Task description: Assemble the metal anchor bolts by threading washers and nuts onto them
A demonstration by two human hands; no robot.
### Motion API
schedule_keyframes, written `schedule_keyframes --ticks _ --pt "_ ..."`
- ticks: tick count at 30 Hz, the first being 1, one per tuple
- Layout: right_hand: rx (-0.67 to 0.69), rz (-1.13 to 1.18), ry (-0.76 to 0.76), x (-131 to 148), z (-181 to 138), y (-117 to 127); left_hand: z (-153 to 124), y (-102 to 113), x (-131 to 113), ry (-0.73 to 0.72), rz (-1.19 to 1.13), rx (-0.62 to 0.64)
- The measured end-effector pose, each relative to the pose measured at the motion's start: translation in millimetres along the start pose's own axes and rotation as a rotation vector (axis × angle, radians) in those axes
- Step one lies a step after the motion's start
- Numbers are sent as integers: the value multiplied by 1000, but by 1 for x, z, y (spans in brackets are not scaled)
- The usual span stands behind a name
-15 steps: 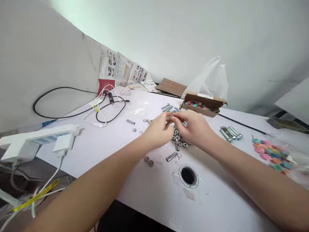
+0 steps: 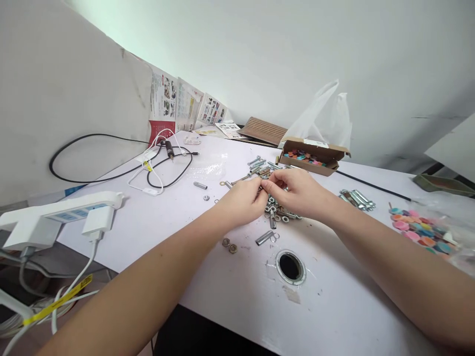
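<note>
My left hand [image 2: 245,200] and my right hand [image 2: 297,190] meet above the middle of the table, fingers closed and fingertips together. Whatever they pinch is small and hidden by the fingers. Under and behind them spreads a pile of metal hardware: nuts [image 2: 285,219], expansion bolts [image 2: 257,164] and sleeves. A loose metal sleeve [image 2: 264,238] lies in front of the pile beside thin rings [image 2: 274,237]. Two brownish nuts [image 2: 229,245] rest nearer to me. Left of my left hand are another sleeve [image 2: 200,185] and a single nut [image 2: 206,198].
An open cardboard box [image 2: 311,165] of coloured discs stands behind my right hand. Assembled expansion bolts [image 2: 358,199] lie to the right, near more coloured discs [image 2: 419,230]. A round hole [image 2: 291,267] opens in the table. Cables [image 2: 174,180] and a power strip [image 2: 70,212] are at left.
My fingertips have closed in tighter, covering the small metallic bit that showed between them. The view has shifted slightly; the things on the table look unmoved.
</note>
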State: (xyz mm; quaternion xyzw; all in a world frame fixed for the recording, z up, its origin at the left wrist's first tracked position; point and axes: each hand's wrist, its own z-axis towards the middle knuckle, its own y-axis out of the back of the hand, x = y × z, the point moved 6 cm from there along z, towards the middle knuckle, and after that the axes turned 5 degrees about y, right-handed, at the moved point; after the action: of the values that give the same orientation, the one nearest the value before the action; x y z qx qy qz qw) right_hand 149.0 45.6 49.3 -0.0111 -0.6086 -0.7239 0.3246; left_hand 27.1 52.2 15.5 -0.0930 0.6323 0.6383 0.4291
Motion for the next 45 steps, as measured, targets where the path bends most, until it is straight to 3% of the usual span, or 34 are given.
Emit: schedule_keyframes --ticks 4,9,16,23,26,29,36,42,45 --pt "98 -58 85 4 -2 -7 0 -5 1 -36 67 130" --pt "106 -150 188 13 -8 -8 2 -9 4 -55 -81 278" --pt "-128 -308 619 33 -21 0 -4 -5 -2 -34 -357 389" --pt "-167 -156 890 52 -38 16 -25 -21 -8 188 -949 964" --pt "-152 -85 911 59 -42 23 -30 -20 -11 209 -1060 1107" --pt "-146 -82 896 59 -40 26 -29 -16 -12 162 -1016 1047" --pt "-154 -303 786 45 -31 19 -14 11 -14 -93 -299 438" --pt "-117 -385 687 35 -22 0 -9 10 -15 -144 63 285" --pt "-44 -324 515 28 -18 -10 -8 7 -12 -113 133 254"
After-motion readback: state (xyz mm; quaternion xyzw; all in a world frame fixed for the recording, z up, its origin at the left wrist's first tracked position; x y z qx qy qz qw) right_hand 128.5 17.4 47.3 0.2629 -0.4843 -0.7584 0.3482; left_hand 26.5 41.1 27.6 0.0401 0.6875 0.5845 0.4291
